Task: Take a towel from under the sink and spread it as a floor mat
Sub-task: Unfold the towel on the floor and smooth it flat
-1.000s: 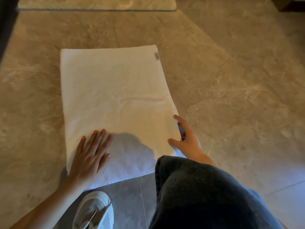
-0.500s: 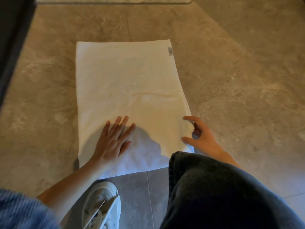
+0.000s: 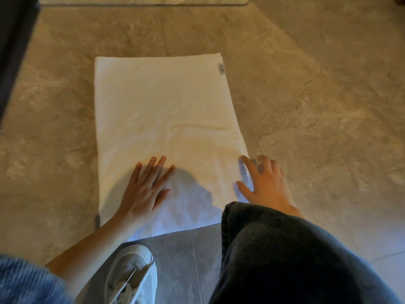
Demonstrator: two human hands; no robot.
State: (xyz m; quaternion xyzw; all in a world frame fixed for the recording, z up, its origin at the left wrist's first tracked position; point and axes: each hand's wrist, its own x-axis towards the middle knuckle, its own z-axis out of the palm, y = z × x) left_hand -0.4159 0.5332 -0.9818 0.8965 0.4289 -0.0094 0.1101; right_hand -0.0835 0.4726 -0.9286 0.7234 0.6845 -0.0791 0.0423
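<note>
The marble floor (image 3: 317, 95) carries the white towel (image 3: 162, 110), spread flat before my knee. My left hand (image 3: 143, 189) presses it, grip released, palm down; my right hand (image 3: 264, 183), fingers splayed, rests at its right edge.

flat rectangular terry towel (image 3: 162, 119): white, faint tonal texture, warm cream cast mid-cloth, bluish-grey where shadowed near the hands. small sewn label (image 3: 221, 68) at its far right corner: grey with dark print, unreadable. polished stone floor (image 3: 317, 102): beige-brown, mottled with darker veins. canvas sneaker (image 3: 133, 275): off-white, pale laces. denim trouser leg (image 3: 295, 260): dark charcoal-blue. ribbed knit sleeve (image 3: 24, 281): light blue.
</note>
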